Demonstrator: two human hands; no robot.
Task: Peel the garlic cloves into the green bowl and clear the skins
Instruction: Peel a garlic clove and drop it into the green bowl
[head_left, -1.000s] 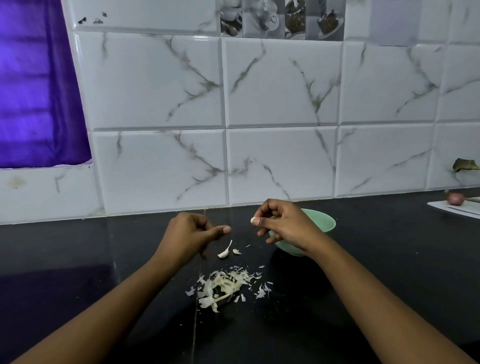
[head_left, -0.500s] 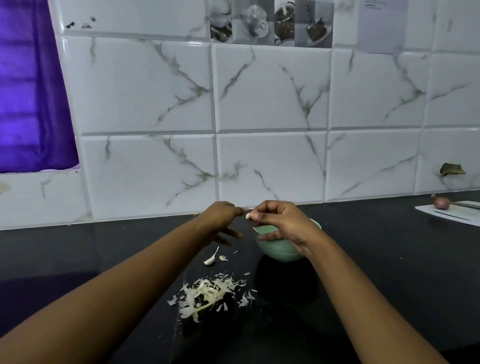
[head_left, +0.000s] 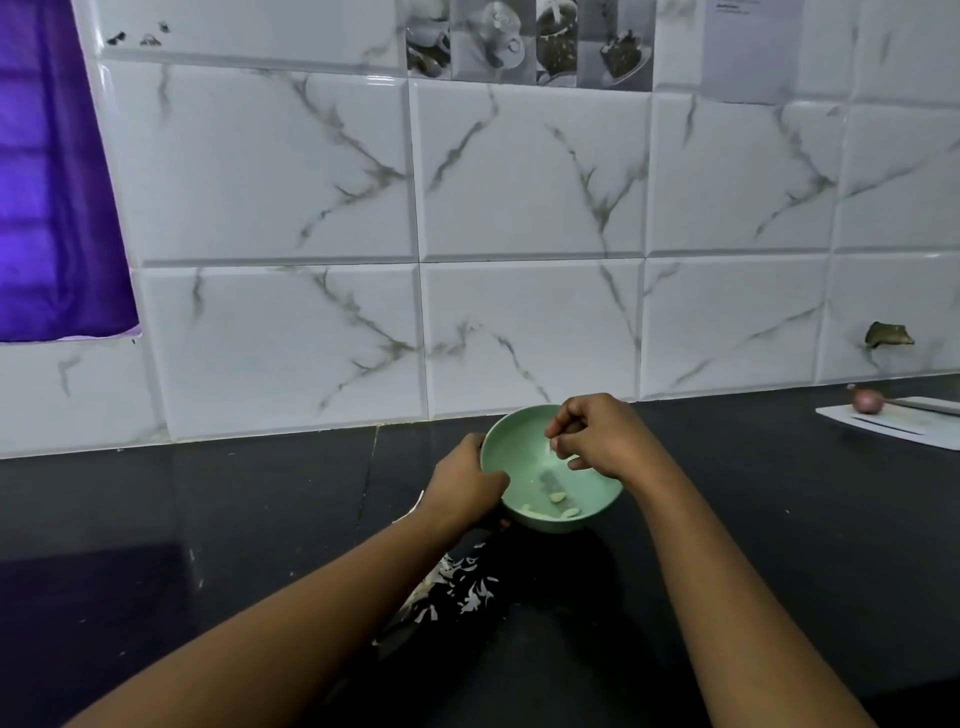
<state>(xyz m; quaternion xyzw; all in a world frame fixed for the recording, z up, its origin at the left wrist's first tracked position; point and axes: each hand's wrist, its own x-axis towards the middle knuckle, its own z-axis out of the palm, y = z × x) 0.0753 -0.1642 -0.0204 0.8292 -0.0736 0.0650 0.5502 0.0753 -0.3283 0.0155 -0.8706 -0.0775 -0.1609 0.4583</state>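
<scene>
Right hand hovers over the green bowl, pinching a pale garlic clove. Left hand grips the bowl's left rim; peeled cloves lie inside.

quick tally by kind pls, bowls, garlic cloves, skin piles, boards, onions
green bowl: 1
garlic cloves: 4 (3 lying in the bowl, 1 that looks pinched in the right hand over it)
pile of skins: 1
white board: 1
small pink onion: 1
total: 8
</scene>
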